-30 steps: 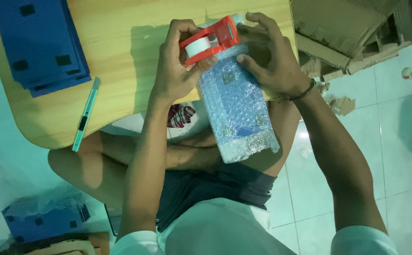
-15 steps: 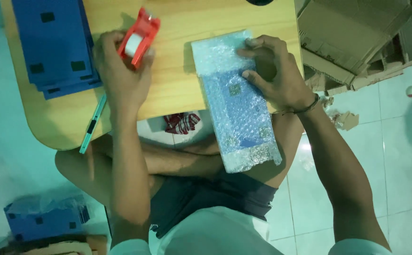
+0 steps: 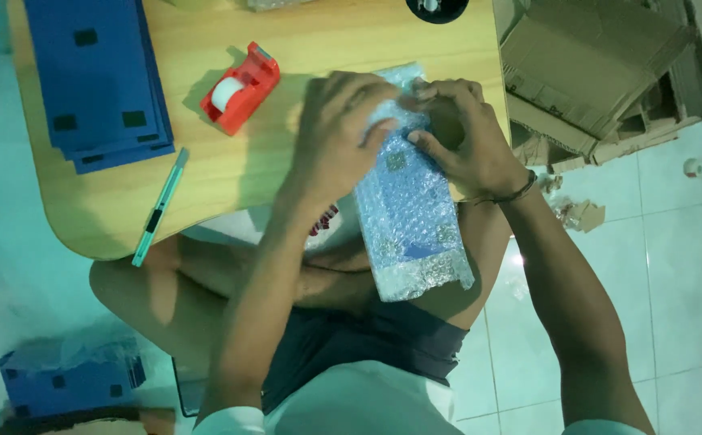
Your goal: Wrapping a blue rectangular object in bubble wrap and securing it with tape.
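Both hands press on the far end of the bubble-wrapped package point(image 3: 410, 201) at the table's point(image 3: 302, 48) near edge: left hand point(image 3: 336, 133) fingers curled over it, right hand point(image 3: 463, 137) fingertips pinching the wrap. Red tape dispenser point(image 3: 240, 87) sits left.

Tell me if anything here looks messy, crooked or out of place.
Torn cardboard pieces lie heaped on the tiled floor to the right of the table, with small scraps scattered near them. The utility knife lies close to the table's front edge. The bubble-wrapped package overhangs that edge, held by both hands.
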